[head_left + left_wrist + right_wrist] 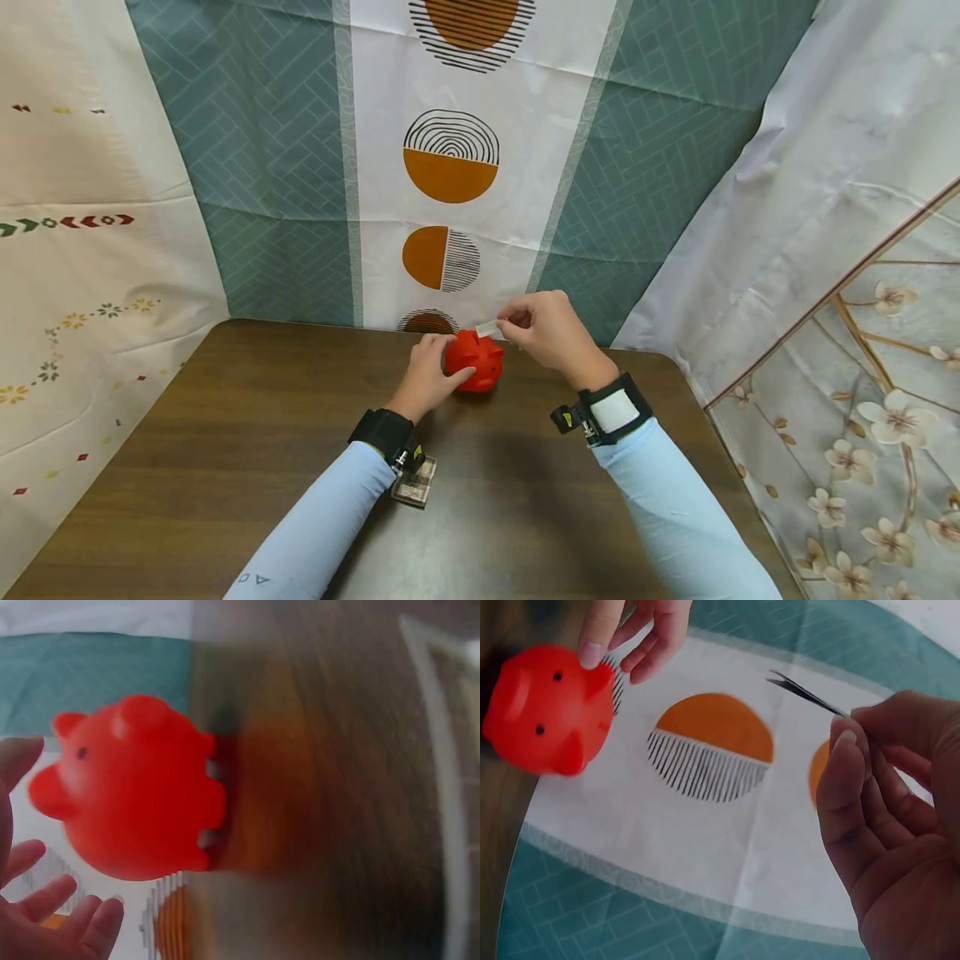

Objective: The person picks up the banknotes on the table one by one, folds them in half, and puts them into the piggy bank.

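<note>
A red piggy bank [474, 362] with small ears and black eyes stands upright near the table's far edge. My left hand [431, 377] is at its left side, thumb and fingers spread and loosely bent; in the right wrist view one fingertip [591, 654] overlaps the pig's edge, but contact is unclear. Just above and right of the pig, my right hand [553, 335] pinches a folded banknote [489, 329] between thumb and fingers. The right wrist view shows that note [806, 693] nearly edge-on, its leaves slightly parted, apart from the pig.
Folded banknotes [415, 483] lie on the brown table [285, 417], partly hidden by my left wrist strap. Behind the table's far edge hangs a patterned cloth [450, 308]. A flowered cloth [862, 433] borders the right side, and a pale one [97, 333] the left.
</note>
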Demonstrator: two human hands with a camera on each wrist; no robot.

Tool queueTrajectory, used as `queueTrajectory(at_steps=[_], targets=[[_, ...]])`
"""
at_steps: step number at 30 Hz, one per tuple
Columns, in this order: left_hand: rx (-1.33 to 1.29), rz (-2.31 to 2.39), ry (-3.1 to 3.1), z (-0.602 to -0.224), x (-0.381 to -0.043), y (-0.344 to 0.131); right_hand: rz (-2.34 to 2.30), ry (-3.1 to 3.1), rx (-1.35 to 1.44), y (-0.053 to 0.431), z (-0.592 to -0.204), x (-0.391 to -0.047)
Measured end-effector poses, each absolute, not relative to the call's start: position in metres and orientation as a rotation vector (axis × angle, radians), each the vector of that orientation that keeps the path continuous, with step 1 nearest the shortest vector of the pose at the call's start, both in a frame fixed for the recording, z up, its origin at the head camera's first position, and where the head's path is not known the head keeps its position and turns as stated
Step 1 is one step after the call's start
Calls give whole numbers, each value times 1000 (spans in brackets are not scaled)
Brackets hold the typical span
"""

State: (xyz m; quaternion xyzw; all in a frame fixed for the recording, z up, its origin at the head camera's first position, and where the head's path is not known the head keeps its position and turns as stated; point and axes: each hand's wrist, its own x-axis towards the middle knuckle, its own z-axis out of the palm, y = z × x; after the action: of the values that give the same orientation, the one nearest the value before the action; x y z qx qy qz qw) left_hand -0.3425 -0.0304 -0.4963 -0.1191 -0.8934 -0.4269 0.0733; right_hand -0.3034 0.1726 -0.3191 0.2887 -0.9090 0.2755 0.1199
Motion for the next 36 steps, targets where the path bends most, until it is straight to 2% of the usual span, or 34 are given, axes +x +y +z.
queueTrajectory(at_steps=[6, 14, 27, 36], targets=[[-327, -1293, -2747, -498, -359, -20, 653, -2801, 897, 160, -314, -335], [-366, -1260, -2797, -497, -364, -17, 615, -2971, 919, 146, -317, -360], [-527, -1374, -2843, -490, -378, -37, 619, -3114, 681, 129, -334, -379], [-502, -1399, -2899, -488, -378, -38, 719, -3172, 493, 131, -348, -385]])
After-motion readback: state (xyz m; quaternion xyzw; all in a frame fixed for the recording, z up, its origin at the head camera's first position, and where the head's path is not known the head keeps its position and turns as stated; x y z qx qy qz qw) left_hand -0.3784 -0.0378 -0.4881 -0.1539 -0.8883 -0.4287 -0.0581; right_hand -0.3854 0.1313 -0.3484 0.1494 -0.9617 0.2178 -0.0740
